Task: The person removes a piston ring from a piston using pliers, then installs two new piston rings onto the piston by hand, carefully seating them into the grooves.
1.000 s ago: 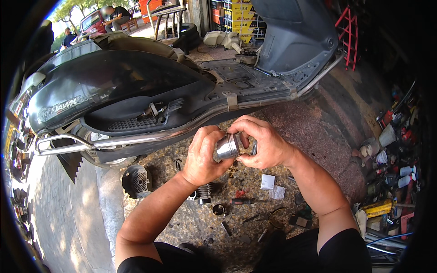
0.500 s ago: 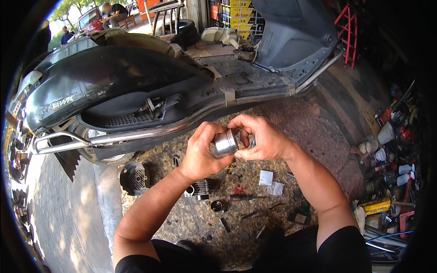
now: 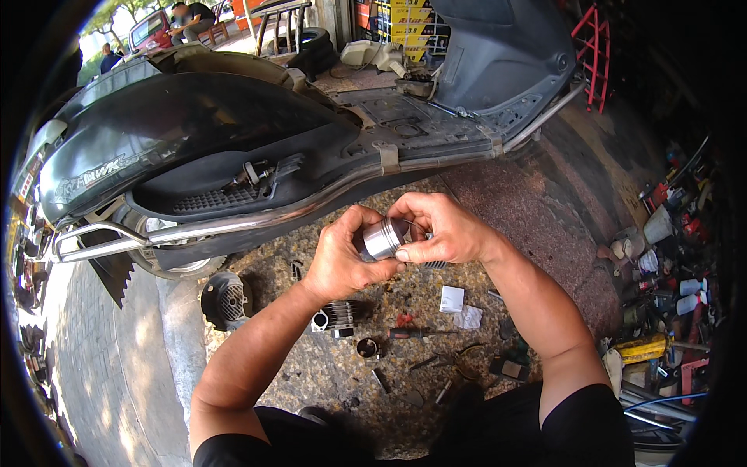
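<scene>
A shiny metal piston [image 3: 381, 238] lies tilted between my two hands, above the floor in front of the scooter. My left hand [image 3: 339, 253] is closed around its left side, thumb below and fingers above. At the grooved end, my right hand [image 3: 443, 229] pinches with thumb and fingertips. A thin curved piece that looks like a piston ring [image 3: 411, 226] shows between these fingers and the piston's crown; part of it is hidden. Below my hands lies a finned engine cylinder [image 3: 339, 315].
The black scooter [image 3: 210, 132] stands across the far side. On the floor are a round black cover [image 3: 226, 301], a screwdriver [image 3: 408, 334], a small white box [image 3: 451, 300], a used piston-like round part [image 3: 368, 348] and pliers [image 3: 464, 362]. Cluttered tools and containers [image 3: 661, 296] line the right.
The piston has turned slightly in my hands and shifted a little left. My right thumb now presses over its grooved edge. The whole view has shifted slightly.
</scene>
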A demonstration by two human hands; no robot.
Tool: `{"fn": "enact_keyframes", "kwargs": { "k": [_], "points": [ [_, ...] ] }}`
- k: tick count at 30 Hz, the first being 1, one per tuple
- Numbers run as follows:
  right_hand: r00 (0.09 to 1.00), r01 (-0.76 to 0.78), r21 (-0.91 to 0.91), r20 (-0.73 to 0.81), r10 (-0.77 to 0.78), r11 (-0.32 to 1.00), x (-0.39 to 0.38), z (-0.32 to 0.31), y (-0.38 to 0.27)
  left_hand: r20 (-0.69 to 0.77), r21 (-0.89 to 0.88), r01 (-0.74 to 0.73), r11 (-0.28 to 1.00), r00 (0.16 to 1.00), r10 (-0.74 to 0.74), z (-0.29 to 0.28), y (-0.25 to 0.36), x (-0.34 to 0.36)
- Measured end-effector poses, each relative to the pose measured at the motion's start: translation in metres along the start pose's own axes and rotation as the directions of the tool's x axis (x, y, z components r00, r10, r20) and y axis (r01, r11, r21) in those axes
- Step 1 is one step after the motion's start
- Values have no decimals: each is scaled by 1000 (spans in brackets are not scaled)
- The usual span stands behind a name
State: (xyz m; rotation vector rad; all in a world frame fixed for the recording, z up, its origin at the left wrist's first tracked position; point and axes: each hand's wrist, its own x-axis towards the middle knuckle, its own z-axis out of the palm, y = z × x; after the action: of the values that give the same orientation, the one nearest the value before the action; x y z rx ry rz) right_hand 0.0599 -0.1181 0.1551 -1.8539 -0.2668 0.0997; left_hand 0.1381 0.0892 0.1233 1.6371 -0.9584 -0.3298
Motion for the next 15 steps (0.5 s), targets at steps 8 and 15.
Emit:
{"fn": "enact_keyframes", "kwargs": {
  "k": [8, 15],
  "points": [
    [1000, -4, 38, 12, 4, 999, 1, 0, 3, 54, -154, 101, 983, 994, -93, 1, -8, 1],
    [1000, -7, -19, 22, 7, 1000, 2, -1, 4, 43, -211, 97, 973, 995, -90, 3, -12, 1]
  ]
}}
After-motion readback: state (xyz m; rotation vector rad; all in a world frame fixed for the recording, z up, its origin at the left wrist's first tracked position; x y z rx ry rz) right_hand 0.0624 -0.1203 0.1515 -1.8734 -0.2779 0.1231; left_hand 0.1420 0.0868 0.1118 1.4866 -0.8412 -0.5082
